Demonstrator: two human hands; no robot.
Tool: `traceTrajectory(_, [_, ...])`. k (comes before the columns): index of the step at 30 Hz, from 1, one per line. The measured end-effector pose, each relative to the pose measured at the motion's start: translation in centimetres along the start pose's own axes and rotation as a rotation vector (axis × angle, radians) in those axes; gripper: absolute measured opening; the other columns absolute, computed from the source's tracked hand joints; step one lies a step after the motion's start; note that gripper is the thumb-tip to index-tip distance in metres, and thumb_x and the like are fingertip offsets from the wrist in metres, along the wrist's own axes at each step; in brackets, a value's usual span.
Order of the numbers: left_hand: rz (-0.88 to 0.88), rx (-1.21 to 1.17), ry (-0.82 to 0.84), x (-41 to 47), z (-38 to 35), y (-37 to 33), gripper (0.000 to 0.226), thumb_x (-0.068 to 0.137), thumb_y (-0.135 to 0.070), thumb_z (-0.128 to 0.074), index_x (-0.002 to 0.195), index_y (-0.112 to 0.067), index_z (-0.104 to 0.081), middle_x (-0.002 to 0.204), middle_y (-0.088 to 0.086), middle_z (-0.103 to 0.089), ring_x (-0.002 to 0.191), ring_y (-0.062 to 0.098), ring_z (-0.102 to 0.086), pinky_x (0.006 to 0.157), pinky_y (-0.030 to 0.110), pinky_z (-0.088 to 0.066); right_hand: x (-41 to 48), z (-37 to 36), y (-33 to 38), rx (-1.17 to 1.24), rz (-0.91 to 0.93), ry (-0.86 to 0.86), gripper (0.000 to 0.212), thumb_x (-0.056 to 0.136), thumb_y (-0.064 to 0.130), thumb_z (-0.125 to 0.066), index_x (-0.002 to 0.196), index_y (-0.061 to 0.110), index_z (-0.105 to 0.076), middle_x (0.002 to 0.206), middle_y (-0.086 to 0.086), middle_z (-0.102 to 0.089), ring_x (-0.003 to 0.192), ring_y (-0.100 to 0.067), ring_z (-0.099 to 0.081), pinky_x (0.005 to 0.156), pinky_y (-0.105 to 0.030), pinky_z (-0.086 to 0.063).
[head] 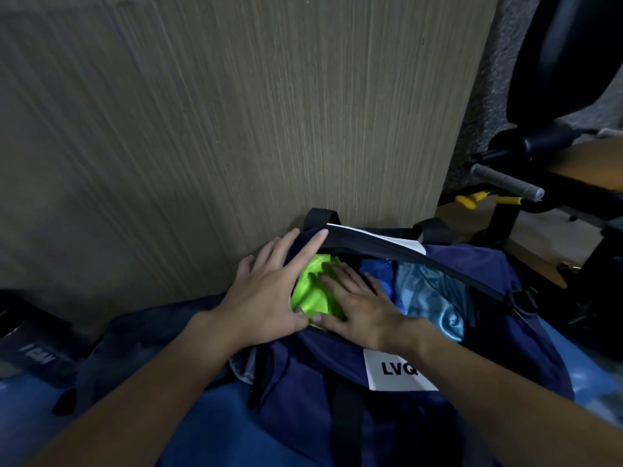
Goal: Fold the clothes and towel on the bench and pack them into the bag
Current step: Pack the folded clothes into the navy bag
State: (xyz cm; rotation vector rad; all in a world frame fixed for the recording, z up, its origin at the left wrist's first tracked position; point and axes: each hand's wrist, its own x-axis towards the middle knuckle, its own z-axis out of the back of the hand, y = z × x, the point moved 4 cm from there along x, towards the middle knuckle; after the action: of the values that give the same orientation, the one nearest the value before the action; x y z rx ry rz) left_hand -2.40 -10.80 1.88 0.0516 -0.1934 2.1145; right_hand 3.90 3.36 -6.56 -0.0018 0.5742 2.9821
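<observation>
Both of my hands were at the mouth of the navy blue fabric duffel bag (296, 382), which sat hard against the upright wood-grain panel (236, 112). My right hand (357, 305) lay flat on the bright lime-green fabric garment (312, 294) in the bag's left end, fingers straight and a little spread, pressing down rather than gripping. My left hand (266, 291) lay open over that end of the bag, fingers spread, the index tip touching the black zip flap (404, 254) and the thumb at the green cloth's near edge. To the right of the green piece, a royal blue garment (374, 271) and a shiny pale teal garment (428, 298) lay inside, touching one another. I judged the step to be seating the green piece. That was best done with a flat palm so the fold would hold, the left hand keeping the opening wide, and the cloth's edges tucked below the zip line so nothing would snag at closing. Room was tight, with the panel just behind, the flap overhanging the far side of the opening, and the black metal frame of an exercise machine (505, 210) near on the right. Free room lay towards me, over the bag's near wall with its white label (397, 372).
</observation>
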Motion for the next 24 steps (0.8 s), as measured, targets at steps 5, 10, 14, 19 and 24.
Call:
traceTrajectory(5, [0.064,-0.095,0.026,-1.2,-0.2,-0.5,0.108,0.087,-0.034,-0.063,0.138,-0.065,0.026,0.165,-0.005,0.006,0.152,0.02,0.001,0.118,0.056,-0.015,-3.0,2.0,1.6,0.088,0.071,-0.144,0.048,0.098,0.042,-0.05,0.139,0.018,-0.049,0.14,-0.005,-0.051,0.134,-0.024,-0.039,0.111,-0.042,-0.033])
traceTrajectory(10, [0.062,-0.208,-0.071,-5.0,-0.2,-0.4,0.086,0.093,-0.021,-0.051,0.148,-0.061,0.002,0.162,-0.009,-0.014,0.15,0.013,-0.008,0.119,0.05,-0.018,-5.0,3.9,6.4,0.131,0.173,-0.288,0.013,0.089,0.017,-0.055,0.091,0.015,-0.068,0.088,-0.001,-0.067,0.084,-0.019,-0.059,0.076,-0.041,-0.05])
traceTrajectory(14, [0.167,-0.317,-0.223,-9.1,-0.4,3.2,0.062,0.096,-0.016,-0.048,0.151,-0.038,-0.033,0.155,-0.012,-0.033,0.145,0.009,-0.024,0.117,0.046,-0.027,-4.9,3.8,11.3,0.166,0.296,-0.291,0.016,0.085,0.018,-0.052,0.086,0.015,-0.067,0.083,0.0,-0.068,0.076,-0.016,-0.06,0.073,-0.038,-0.049])
traceTrajectory(19, [0.398,-0.358,-0.316,-14.3,-1.6,9.8,0.044,0.099,-0.018,-0.051,0.143,-0.023,-0.05,0.147,-0.008,-0.046,0.138,0.013,-0.038,0.113,0.045,-0.035,-2.7,1.2,16.7,0.269,0.377,-0.209,0.018,0.084,0.013,-0.053,0.091,0.013,-0.069,0.085,0.0,-0.068,0.077,-0.013,-0.06,0.074,-0.026,-0.049])
traceTrajectory(24, [0.487,-0.313,-0.334,-17.3,-3.3,14.2,0.043,0.102,-0.019,-0.05,0.144,-0.014,-0.048,0.151,0.002,-0.044,0.146,0.018,-0.03,0.12,0.035,-0.022,0.3,-3.6,20.6,0.335,0.399,-0.011,0.023,0.095,0.013,-0.055,0.116,0.014,-0.063,0.103,0.001,-0.067,0.092,-0.01,-0.062,0.086,-0.029,-0.051])
